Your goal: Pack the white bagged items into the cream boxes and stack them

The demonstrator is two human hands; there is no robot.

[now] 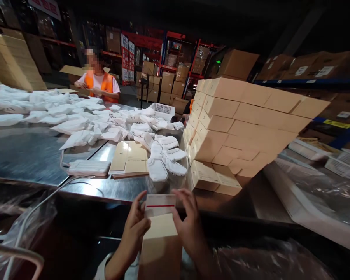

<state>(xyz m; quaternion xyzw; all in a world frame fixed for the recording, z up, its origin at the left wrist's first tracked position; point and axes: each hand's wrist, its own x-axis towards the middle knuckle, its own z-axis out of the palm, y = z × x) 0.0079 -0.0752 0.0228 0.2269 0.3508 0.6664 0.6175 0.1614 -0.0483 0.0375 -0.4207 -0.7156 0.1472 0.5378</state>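
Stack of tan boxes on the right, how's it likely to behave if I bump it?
The stack of tan boxes might shift or shed upper boxes, since no strap shows around it. The boxes are probably fairly stiff, as their edges look straight. They'd likely slide rather than roll, given their flat faces.

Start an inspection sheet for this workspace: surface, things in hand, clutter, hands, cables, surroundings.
Surface: shiny metal table
Job's things: red-striped white item at the far end of a tan box
Clutter: white packets heaped on the table; box stack on the right
Hands: left hand at the white item's left edge, right hand by its right; grip unclear
Cables: white cable crossing the table's near edge
Surroundings: person in an orange vest, shelving, cartons
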